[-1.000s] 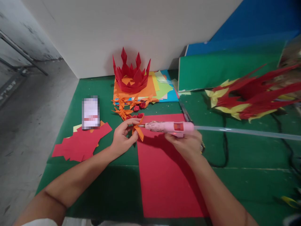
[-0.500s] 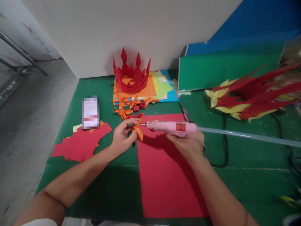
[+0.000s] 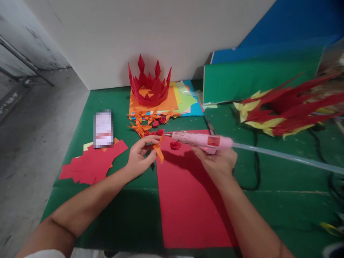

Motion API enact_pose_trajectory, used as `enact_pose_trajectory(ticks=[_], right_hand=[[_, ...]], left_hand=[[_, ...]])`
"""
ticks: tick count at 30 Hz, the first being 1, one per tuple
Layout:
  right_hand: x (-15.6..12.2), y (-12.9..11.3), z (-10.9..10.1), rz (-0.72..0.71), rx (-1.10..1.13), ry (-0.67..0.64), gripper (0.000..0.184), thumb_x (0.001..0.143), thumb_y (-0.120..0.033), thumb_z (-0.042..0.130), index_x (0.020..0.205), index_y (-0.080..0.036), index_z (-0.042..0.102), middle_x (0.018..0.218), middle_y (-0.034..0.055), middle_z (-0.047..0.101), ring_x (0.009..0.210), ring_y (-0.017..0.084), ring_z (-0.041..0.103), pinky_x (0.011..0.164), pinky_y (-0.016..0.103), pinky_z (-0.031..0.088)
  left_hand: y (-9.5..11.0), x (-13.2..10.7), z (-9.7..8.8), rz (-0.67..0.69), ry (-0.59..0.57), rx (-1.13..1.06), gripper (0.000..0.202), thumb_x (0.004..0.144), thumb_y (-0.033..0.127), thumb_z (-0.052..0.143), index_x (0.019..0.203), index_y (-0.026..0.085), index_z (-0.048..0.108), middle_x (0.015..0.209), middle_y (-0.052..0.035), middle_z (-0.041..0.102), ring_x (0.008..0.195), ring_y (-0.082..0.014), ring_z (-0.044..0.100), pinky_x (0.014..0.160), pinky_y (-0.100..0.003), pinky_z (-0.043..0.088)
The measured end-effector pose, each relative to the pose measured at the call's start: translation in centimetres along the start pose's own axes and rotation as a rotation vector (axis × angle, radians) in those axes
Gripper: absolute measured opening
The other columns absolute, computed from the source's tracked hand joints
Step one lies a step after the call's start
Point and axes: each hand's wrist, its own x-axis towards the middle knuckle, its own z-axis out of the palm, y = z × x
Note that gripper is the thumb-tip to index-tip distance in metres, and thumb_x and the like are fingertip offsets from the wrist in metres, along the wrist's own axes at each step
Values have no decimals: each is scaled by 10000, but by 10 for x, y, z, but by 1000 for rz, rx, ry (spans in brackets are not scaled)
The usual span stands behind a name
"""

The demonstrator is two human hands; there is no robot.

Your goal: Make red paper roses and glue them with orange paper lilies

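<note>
Between the fingertips of my left hand [image 3: 141,154] is an orange folded paper flower [image 3: 159,152]. My right hand [image 3: 219,161] grips a pink hot glue gun [image 3: 199,140], with a long clear glue stick [image 3: 285,156] sticking out of its back. The nozzle points left, just right of the flower and a little above its middle. Below the nozzle, a red paper rose [image 3: 175,145] lies on a red paper sheet [image 3: 193,204]. Several orange paper flowers [image 3: 139,128] and small red roses [image 3: 156,123] lie beyond my left hand.
A red paper crown [image 3: 150,89] stands on stacked coloured paper [image 3: 185,102] at the back. Red paper pieces [image 3: 91,165] and a blurred-out phone-like object [image 3: 103,129] lie left. On the right are a red-and-yellow paper crown [image 3: 282,107], scissors [image 3: 210,126] and a black cord [image 3: 256,165].
The glue gun has moved right and slightly back, so its nozzle has come away from the orange flower. The red rose below it now shows more fully. My left hand has barely moved.
</note>
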Motion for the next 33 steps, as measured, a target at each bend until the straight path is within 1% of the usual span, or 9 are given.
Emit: enact_pose_trajectory(ticks=[4, 5, 7, 11, 14, 19, 23, 29, 33], right_hand=[[4, -7, -1, -9, -27, 268, 405, 694, -474, 688, 924, -233, 459, 719, 26, 588, 611, 214, 592, 523, 324, 450], [5, -7, -1, 2, 12, 271, 397, 726, -453, 672, 950, -236, 425, 728, 18, 585, 557, 187, 575, 501, 315, 445], [9, -4, 1, 70, 113, 146, 347, 791, -440, 617, 950, -244, 379, 707, -7, 568, 465, 151, 538, 450, 296, 432], [15, 9, 6, 102, 113, 62, 309, 828, -466, 564, 935, -233, 392, 805, 32, 593, 551, 162, 581, 495, 307, 469], [19, 20, 4, 34, -10, 124, 284, 862, -475, 503, 949, -225, 399, 809, 46, 587, 655, 194, 585, 557, 324, 453], [29, 32, -14, 82, -157, 262, 268, 869, -477, 459, 931, -221, 407, 784, 67, 570, 650, 224, 567, 586, 360, 436], [34, 33, -24, 45, -380, 242, 289, 840, -483, 486, 894, -200, 462, 806, 107, 583, 703, 259, 570, 618, 378, 423], [33, 33, -18, 12, -608, 115, 269, 836, -425, 479, 872, -162, 521, 824, 153, 591, 722, 281, 554, 640, 386, 404], [34, 30, -21, -44, -617, 206, 286, 856, -440, 467, 864, -159, 517, 824, 150, 567, 761, 291, 541, 676, 414, 415]], left_hand=[[0, 1, 0, 14, 8, -13, 132, 840, 242, 605, 964, 199, 616, 1107, -109, 631, 1074, -189, 616, 870, -307, 541], [0, 1, 0, 15, 11, -15, 134, 837, 239, 608, 965, 200, 616, 1107, -107, 629, 1069, -188, 617, 867, -308, 541], [0, 1, 0, 21, 18, -16, 138, 831, 235, 616, 966, 203, 617, 1108, -104, 626, 1053, -186, 621, 857, -310, 543], [0, 0, -1, 36, 26, -19, 139, 822, 221, 627, 960, 206, 618, 1102, -99, 621, 1031, -184, 627, 846, -312, 545], [0, 0, -1, 27, 33, -12, 141, 819, 221, 631, 958, 203, 617, 1098, -102, 618, 1037, -188, 623, 838, -310, 548], [-1, 1, -2, 28, 42, -21, 138, 820, 215, 631, 956, 204, 619, 1095, -95, 621, 1038, -181, 620, 845, -304, 543], [-1, 1, -1, 33, 45, -35, 141, 815, 195, 635, 955, 199, 621, 1091, -92, 621, 1044, -177, 619, 842, -291, 542], [-1, 1, -1, 41, 44, -17, 134, 814, 196, 634, 948, 187, 625, 1090, -101, 623, 1050, -178, 617, 843, -285, 544], [0, 2, 0, 59, 22, 18, 136, 818, 188, 623, 954, 184, 620, 1090, -106, 630, 1046, -173, 621, 839, -280, 547]])
